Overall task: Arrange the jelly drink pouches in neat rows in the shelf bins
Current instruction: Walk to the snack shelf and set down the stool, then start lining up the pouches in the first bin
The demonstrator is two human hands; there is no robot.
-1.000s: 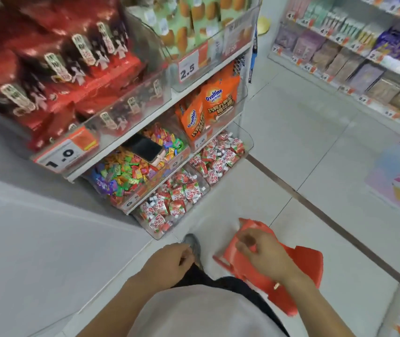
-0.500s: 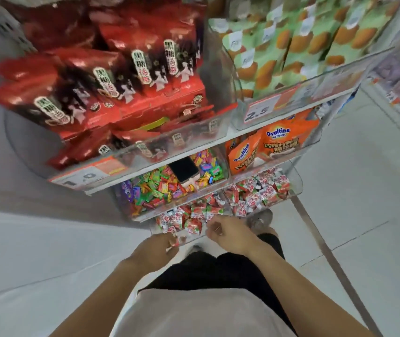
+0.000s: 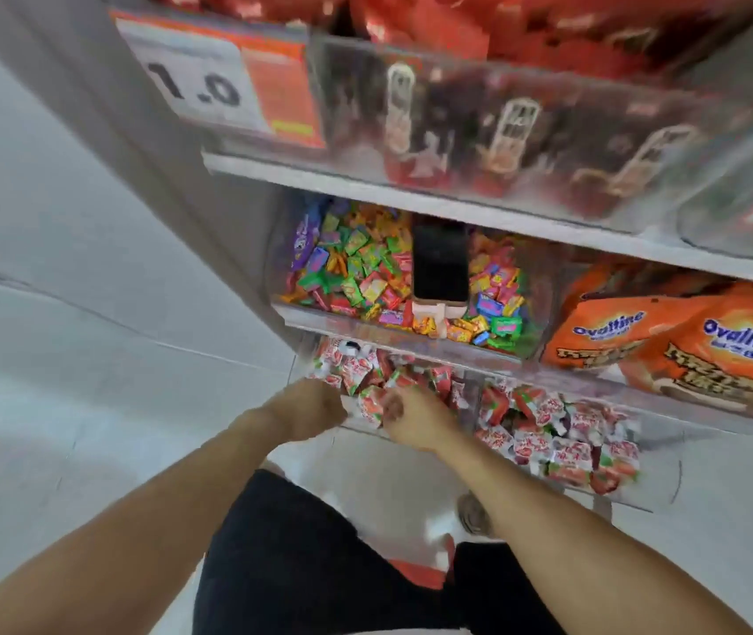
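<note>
Moved in since half a second ago: both hands now reach the lower left bin [image 3: 315, 359], with the shelf much nearer. Two bottom bins of red-and-white jelly drink pouches [image 3: 548, 433], too many and too blurred to count. Left hand [image 3: 315, 407] and right hand [image 3: 416, 417] against one pouch [image 3: 372, 405] between them; fingers hidden, grip cannot tell. One phone [image 3: 440, 263] on mixed candies [image 3: 351, 268] above.
</note>
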